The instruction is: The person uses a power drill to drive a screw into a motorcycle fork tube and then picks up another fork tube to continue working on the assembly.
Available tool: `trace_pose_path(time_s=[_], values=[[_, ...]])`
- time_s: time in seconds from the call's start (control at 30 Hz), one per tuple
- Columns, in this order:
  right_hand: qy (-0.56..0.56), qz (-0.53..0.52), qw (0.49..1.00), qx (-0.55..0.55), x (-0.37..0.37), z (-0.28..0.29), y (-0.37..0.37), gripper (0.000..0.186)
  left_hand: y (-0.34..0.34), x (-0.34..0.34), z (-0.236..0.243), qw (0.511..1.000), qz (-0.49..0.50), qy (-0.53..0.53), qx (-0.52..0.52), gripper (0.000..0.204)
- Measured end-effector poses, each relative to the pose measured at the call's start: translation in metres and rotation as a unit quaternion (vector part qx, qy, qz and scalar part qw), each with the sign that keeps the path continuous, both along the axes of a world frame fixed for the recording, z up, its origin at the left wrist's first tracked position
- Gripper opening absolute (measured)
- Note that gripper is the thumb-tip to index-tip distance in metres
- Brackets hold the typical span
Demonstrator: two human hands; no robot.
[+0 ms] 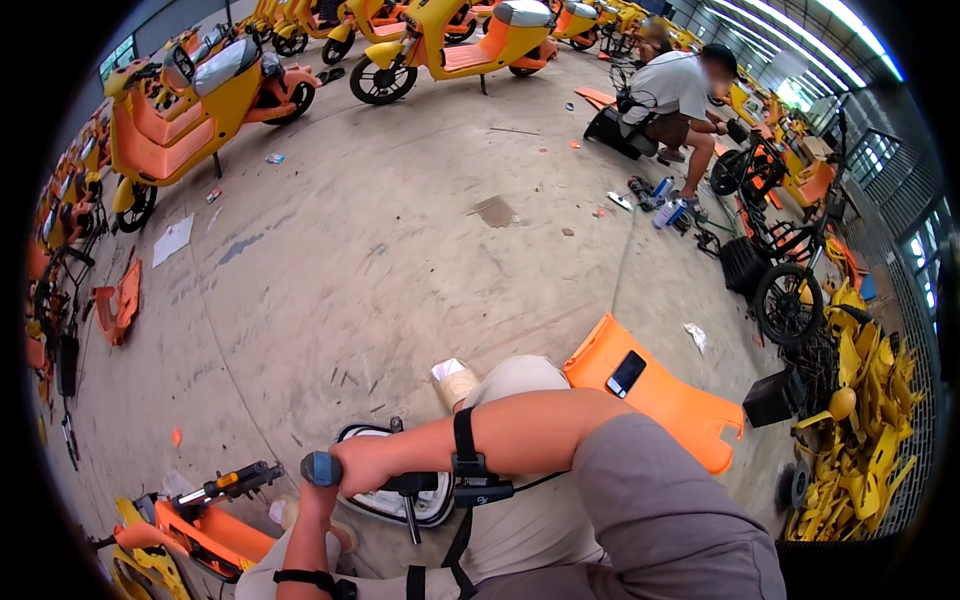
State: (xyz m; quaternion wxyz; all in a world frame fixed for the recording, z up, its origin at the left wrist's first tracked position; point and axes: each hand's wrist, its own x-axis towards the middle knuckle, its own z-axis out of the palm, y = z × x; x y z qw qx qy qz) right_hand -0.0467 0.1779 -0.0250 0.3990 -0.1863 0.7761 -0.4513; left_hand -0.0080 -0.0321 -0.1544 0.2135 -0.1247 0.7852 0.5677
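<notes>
My two hands meet low in the picture, left of the middle. My left hand is closed around a dark cylindrical grip with a blue-grey round end. Pressed close beside it, my right hand is closed too; what its fingers hold is hidden. Just beneath my right wrist are a black bar with a lever and a rounded white-and-black shell, partly covered by my arm. Black straps circle both wrists, and a small black device hangs at the right one.
An orange panel with a phone on it lies to my right. Orange and yellow scooter parts are at lower left. Yellow panels pile up at right near a black bin. A crouching person works beyond; yellow scooters stand behind.
</notes>
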Motion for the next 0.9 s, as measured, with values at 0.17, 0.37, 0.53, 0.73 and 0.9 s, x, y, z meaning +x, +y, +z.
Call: trace_pose_path(time_s=[0.17, 0.37, 0.53, 0.73, 0.9], values=[[0.049, 0.036, 0.998, 0.022, 0.005, 0.004, 0.005, 0.029, -0.017, 0.002, -0.023, 0.994, -0.087, 0.008, -0.059, 0.031], [0.006, 0.022, 0.999, -0.026, 0.006, -0.011, 0.005, 0.027, -0.016, 0.003, -0.019, 0.987, -0.126, 0.009, -0.102, 0.03], [-0.035, 0.001, 0.999, -0.005, 0.004, 0.008, 0.013, 0.027, -0.003, 0.006, 0.003, 0.987, -0.152, 0.012, -0.058, 0.031], [-0.038, -0.025, 0.998, -0.032, 0.008, 0.013, 0.011, 0.026, -0.033, 0.002, -0.066, 0.992, -0.077, 0.061, 0.083, 0.048], [-0.072, 0.01, 0.996, -0.053, -0.008, 0.01, 0.018, 0.02, -0.004, 0.003, -0.011, 0.977, -0.138, 0.155, -0.052, 0.048]])
